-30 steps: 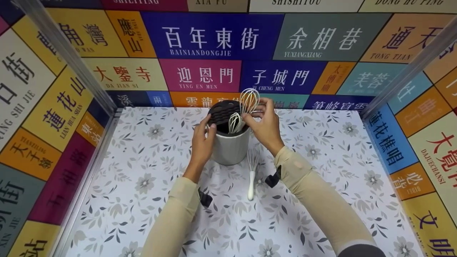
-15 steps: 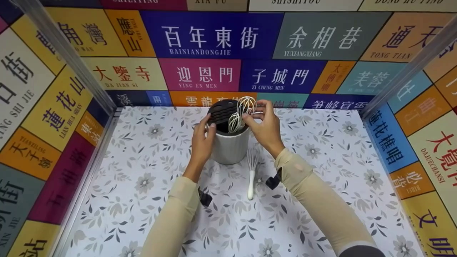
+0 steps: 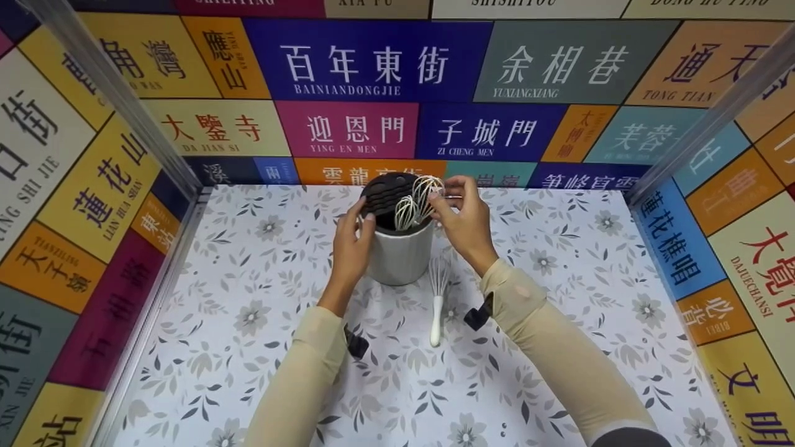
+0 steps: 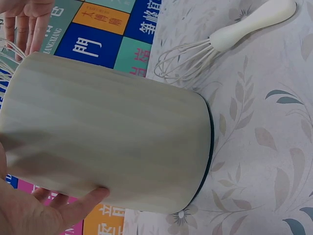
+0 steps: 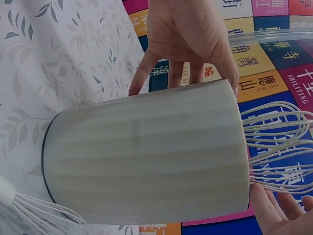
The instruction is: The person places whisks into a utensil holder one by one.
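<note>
A pale round utensil holder [image 3: 400, 259] with a dark ribbed top [image 3: 388, 192] stands upright on the table. My left hand [image 3: 353, 248] grips its left side near the rim; the left wrist view shows those fingers curved along the holder's wall [image 4: 107, 127]. At the right of the rim, my right hand [image 3: 467, 226] pinches the wires of a whisk [image 3: 424, 186], whose handle is hidden inside the holder. Another, smaller whisk [image 3: 405, 214] stands beside it in the opening, wires up. A third whisk [image 3: 436, 320] with a white handle lies on the table before the holder.
The table's white cloth [image 3: 248, 372] carries a grey leaf and flower print. Colourful panels with lettering [image 3: 366, 59] rise behind and on both sides. Clear corner strips [image 3: 714, 105] join them. A black strap [image 3: 478, 312] sits by my right wrist.
The whisk in my right hand has gone down into the holder, so its wires now stand lower. My left hand, the holder and the whisk on the table have stayed in place.
</note>
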A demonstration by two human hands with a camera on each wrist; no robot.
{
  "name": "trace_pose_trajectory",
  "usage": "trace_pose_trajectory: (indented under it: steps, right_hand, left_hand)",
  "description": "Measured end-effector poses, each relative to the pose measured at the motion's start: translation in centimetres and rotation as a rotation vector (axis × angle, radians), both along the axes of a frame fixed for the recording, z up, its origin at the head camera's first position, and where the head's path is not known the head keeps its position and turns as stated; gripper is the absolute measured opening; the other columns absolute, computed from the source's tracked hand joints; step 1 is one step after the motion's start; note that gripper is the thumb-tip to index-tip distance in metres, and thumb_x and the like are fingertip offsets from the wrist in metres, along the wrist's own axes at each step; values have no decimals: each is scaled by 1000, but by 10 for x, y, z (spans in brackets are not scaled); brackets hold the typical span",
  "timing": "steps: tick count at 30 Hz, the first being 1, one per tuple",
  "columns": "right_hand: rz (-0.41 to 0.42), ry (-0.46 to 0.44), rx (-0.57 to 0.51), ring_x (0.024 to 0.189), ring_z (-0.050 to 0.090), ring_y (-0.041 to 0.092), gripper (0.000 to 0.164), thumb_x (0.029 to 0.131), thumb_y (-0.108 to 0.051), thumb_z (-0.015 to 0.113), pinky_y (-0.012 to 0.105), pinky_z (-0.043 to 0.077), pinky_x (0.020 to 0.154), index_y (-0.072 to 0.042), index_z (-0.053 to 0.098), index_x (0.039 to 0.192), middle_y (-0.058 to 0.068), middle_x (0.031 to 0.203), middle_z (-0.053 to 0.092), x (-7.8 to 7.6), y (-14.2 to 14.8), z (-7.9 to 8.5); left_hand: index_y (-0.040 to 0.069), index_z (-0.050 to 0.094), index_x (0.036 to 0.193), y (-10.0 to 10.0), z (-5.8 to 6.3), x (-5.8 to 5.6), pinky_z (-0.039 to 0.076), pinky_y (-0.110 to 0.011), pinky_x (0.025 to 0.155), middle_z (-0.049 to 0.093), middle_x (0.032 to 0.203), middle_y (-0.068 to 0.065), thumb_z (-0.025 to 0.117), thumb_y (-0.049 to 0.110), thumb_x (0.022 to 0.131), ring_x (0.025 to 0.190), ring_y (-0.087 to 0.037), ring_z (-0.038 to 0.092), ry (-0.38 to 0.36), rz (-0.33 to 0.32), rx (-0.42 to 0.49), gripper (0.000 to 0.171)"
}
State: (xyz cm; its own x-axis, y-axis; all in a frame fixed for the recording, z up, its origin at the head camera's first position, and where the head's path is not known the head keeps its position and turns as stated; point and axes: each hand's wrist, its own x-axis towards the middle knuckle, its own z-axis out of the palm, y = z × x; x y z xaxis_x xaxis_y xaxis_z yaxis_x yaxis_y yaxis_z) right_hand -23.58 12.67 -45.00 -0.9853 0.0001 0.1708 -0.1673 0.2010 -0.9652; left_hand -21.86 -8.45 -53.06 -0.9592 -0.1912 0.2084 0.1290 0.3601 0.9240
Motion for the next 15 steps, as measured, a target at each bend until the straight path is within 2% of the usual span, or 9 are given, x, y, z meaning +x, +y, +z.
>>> trace_pose_trajectory:
  steps: [3,8,12,15]
  right_hand:
    - [-6,1,-19,106,69,31,43,98,-20,66,43,62,84,0,48,132,19,119,64,-5,3,-8]
    - [-7,4,-76,106,69,34,40,98,-21,66,39,63,83,-3,48,128,17,116,64,-4,9,-12]
    - [-3,5,-104,106,69,40,38,100,-21,64,46,62,85,-2,47,128,18,116,63,-1,16,-15]
    - [-3,7,-118,102,70,37,37,100,-21,63,49,61,85,-2,47,127,17,115,63,2,23,-19]
  left_hand:
    - [20,50,152,0,1,0,47,-43,108,55,142,-15,52,31,107,122,-28,57,0,6,-5,46]
    - [20,51,152,0,1,0,47,-43,107,55,142,-15,52,32,107,122,-28,57,-4,9,-7,46]
    - [21,50,152,0,1,1,47,-43,107,55,142,-15,51,32,107,120,-28,57,-13,10,-11,46]
    - [23,49,153,0,1,1,47,-45,104,55,140,-14,50,35,107,118,-28,56,-35,8,-24,47]
